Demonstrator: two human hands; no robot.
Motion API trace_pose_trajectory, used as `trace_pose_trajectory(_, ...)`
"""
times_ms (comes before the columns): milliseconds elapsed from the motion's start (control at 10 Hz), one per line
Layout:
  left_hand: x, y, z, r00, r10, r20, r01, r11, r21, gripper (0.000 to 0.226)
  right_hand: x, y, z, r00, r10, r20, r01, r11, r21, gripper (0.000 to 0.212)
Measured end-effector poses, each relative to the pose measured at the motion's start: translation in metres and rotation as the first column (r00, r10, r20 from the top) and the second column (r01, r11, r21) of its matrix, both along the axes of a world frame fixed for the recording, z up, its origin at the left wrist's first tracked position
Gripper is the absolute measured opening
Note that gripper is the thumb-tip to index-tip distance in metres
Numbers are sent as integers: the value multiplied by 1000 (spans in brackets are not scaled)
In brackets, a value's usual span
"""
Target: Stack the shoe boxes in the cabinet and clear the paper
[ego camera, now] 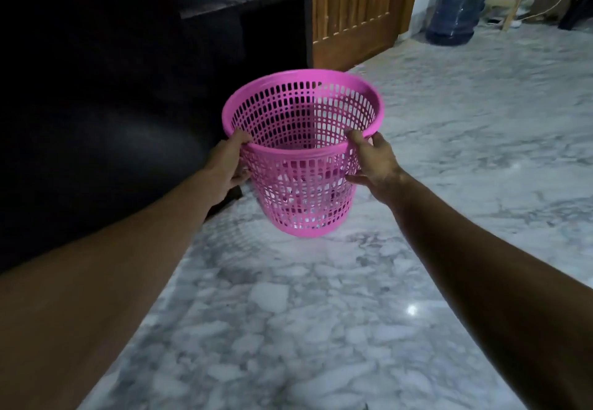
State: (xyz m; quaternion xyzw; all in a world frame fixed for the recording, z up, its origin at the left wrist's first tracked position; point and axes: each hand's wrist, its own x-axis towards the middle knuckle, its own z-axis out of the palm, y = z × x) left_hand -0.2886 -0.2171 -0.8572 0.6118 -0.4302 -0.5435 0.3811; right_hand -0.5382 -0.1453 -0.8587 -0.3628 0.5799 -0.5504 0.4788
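Observation:
A pink plastic mesh waste basket [301,185] hangs in the air above the marble floor, tilted so that its open mouth faces me. My left hand [229,164] grips its rim and wall on the left side. My right hand [373,162] grips the rim and wall on the right side. Through the mesh the basket looks empty apart from pale and pink patches near the bottom that I cannot identify. No shoe boxes or paper show. A dark cabinet [244,2] with a shelf stands at the upper left, its inside too dark to read.
A large dark piece of furniture [96,140] fills the left side. A wooden slatted door [356,8] stands behind the basket. A blue water jug [459,2] and wooden legs sit at the far right. Grey marble floor [288,313] spreads below.

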Motion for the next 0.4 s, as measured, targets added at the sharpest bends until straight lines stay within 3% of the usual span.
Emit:
trace_pose_trajectory(100,10,4,-6,997,-75,7,75,996,-52,60,9,-5,-1,999,3,53,-1,999,-32,54)
trace_pose_trajectory(200,13,3,-5,984,-32,177,39,999,-37,98,15,-9,5,1000,2,7,-2,1000,-9,61)
trace_pose_trajectory(300,14,5,-9,974,-2,228,21,997,-80,104,8,-11,6,1000,-14,-16,16,997,73,66)
trace_pose_trajectory(400,26,15,-15,956,25,293,23,987,-159,73,-7,-4,4,986,-115,-120,128,987,102,89)
